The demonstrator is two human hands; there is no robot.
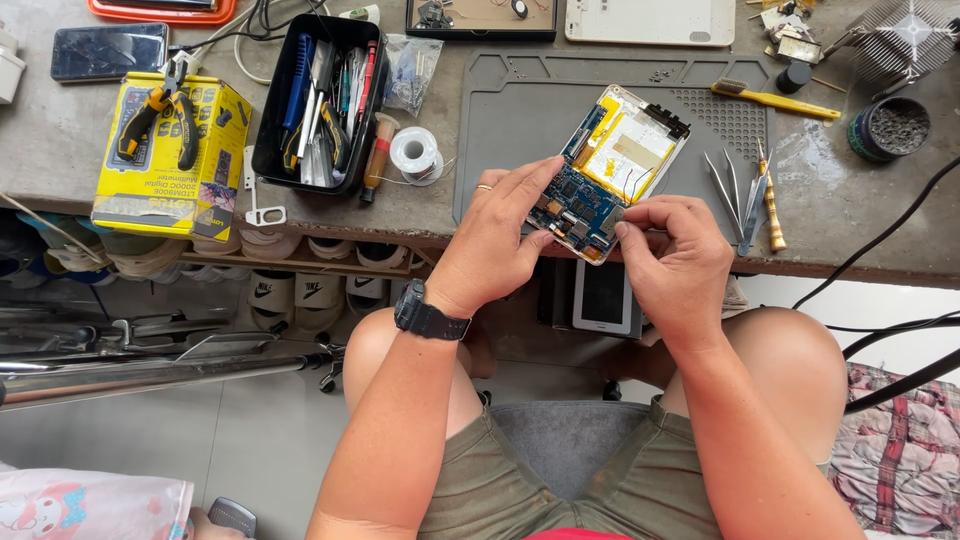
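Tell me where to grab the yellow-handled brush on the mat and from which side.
Grip the yellow-handled brush by its long bare handle, around the middle, coming from above. It lies flat on the grey mat with the bristle head at its left end, so the handle is free to pinch.

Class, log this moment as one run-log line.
left hand: steadies opened tablet | right hand: pinches part at circuit board edge | tablet: on grey mat | tweezers: beside, untouched

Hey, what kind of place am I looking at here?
Likely an electronics repair bench: both hands work on an opened tablet over a grey repair mat, with tweezers and a solder spool nearby.
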